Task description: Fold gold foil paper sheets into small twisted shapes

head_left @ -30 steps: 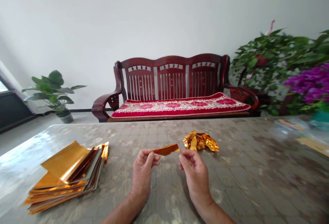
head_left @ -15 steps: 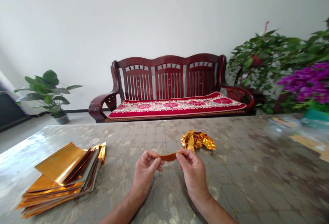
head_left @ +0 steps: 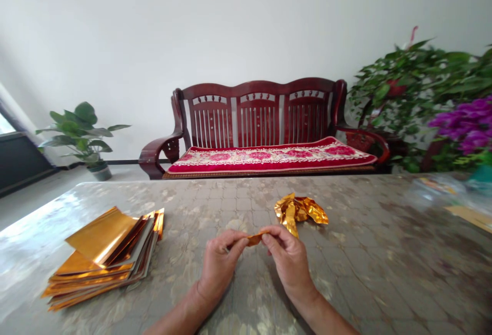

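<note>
A narrow folded strip of gold foil paper (head_left: 254,240) is stretched between my two hands, above the table. My left hand (head_left: 222,255) pinches its left end between thumb and fingers. At the other end, the thumb and fingertips of my right hand (head_left: 286,253) are closed on it. Only the short middle part of the strip shows; my fingers cover both ends. Just beyond my right hand lies a crumpled piece of gold foil (head_left: 302,211). Off to the left, a fanned stack of gold foil paper sheets (head_left: 102,258) rests on the table.
The patterned grey table (head_left: 369,273) spans the foreground. Plastic bags (head_left: 438,189) and a tan card (head_left: 469,217) lie at its right edge. Behind stands a dark red wooden bench (head_left: 257,114) with a floral cushion. Potted plants (head_left: 86,135) flank it.
My left hand has shifted right along the strip, closer to my right hand, so less foil shows between them. The whole view has swung slightly to the left.
</note>
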The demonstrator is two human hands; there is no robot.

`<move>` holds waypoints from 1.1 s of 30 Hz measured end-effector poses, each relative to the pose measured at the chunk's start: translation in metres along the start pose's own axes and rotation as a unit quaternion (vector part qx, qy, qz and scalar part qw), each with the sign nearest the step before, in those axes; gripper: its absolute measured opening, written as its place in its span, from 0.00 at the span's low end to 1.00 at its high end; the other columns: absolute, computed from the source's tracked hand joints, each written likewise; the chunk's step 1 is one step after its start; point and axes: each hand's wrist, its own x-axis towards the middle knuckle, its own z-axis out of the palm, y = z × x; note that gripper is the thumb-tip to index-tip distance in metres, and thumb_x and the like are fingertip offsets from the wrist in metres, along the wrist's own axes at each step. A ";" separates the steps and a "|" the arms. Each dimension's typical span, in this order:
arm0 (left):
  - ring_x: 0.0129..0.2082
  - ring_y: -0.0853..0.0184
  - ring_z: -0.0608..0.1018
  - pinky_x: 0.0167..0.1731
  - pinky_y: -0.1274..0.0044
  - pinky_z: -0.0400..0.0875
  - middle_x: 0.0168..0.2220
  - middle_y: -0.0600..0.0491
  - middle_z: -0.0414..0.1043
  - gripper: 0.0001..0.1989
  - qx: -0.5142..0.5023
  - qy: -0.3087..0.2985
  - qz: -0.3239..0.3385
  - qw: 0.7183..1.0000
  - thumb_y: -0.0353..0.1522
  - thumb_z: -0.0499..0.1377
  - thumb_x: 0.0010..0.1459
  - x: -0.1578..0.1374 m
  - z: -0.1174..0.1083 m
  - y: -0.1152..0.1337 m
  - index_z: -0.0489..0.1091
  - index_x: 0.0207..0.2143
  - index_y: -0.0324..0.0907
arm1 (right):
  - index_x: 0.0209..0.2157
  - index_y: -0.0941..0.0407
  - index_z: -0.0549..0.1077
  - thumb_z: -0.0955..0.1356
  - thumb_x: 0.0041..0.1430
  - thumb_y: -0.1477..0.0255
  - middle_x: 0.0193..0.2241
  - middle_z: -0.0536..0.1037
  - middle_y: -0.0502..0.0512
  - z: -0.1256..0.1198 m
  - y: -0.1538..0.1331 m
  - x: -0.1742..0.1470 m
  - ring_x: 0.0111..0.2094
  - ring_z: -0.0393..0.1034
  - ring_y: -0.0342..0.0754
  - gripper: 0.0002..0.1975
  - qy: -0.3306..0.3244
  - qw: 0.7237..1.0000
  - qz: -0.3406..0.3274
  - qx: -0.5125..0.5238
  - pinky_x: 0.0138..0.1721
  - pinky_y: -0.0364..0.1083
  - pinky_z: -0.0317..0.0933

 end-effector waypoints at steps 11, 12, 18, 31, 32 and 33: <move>0.33 0.67 0.79 0.35 0.80 0.70 0.32 0.51 0.79 0.09 0.122 -0.041 0.140 0.982 0.32 0.57 0.64 -0.005 -0.004 0.004 0.78 0.35 0.45 | 0.30 0.52 0.75 0.67 0.62 0.70 0.29 0.76 0.52 -0.005 -0.007 -0.003 0.34 0.71 0.48 0.07 -0.091 0.961 -0.170 -0.197 0.37 0.45 0.64; 0.33 0.67 0.78 0.35 0.80 0.69 0.32 0.51 0.79 0.09 0.125 -0.045 0.141 0.981 0.32 0.57 0.64 -0.005 -0.005 0.004 0.78 0.35 0.45 | 0.30 0.53 0.75 0.66 0.63 0.71 0.29 0.76 0.53 -0.005 -0.008 -0.003 0.34 0.71 0.48 0.08 -0.097 0.960 -0.171 -0.198 0.37 0.45 0.64; 0.31 0.68 0.78 0.34 0.80 0.68 0.30 0.52 0.78 0.09 0.097 -0.047 0.113 0.988 0.32 0.57 0.63 -0.004 -0.005 0.008 0.78 0.33 0.44 | 0.35 0.52 0.77 0.64 0.63 0.73 0.33 0.78 0.54 -0.008 -0.006 0.002 0.37 0.72 0.48 0.09 -0.125 0.969 -0.158 -0.146 0.40 0.46 0.65; 0.32 0.66 0.78 0.33 0.79 0.71 0.29 0.53 0.77 0.05 0.032 -0.018 0.020 0.999 0.33 0.61 0.58 -0.005 0.004 -0.002 0.78 0.32 0.43 | 0.35 0.56 0.77 0.72 0.51 0.70 0.28 0.80 0.53 0.000 -0.003 -0.003 0.30 0.74 0.47 0.09 -0.024 0.999 -0.020 -0.014 0.34 0.44 0.67; 0.31 0.66 0.78 0.32 0.79 0.71 0.29 0.53 0.77 0.06 0.026 -0.009 0.018 0.999 0.33 0.61 0.58 -0.006 0.004 0.000 0.77 0.31 0.43 | 0.36 0.56 0.77 0.72 0.51 0.70 0.28 0.80 0.53 0.002 -0.004 -0.004 0.30 0.74 0.47 0.09 -0.028 0.999 -0.015 -0.007 0.34 0.44 0.67; 0.31 0.66 0.78 0.32 0.79 0.71 0.28 0.53 0.77 0.06 0.018 -0.003 0.016 1.000 0.33 0.61 0.58 -0.006 0.004 0.001 0.77 0.30 0.43 | 0.36 0.56 0.77 0.72 0.51 0.70 0.29 0.80 0.53 0.003 -0.005 -0.005 0.30 0.74 0.47 0.09 -0.030 1.000 -0.004 0.008 0.33 0.44 0.67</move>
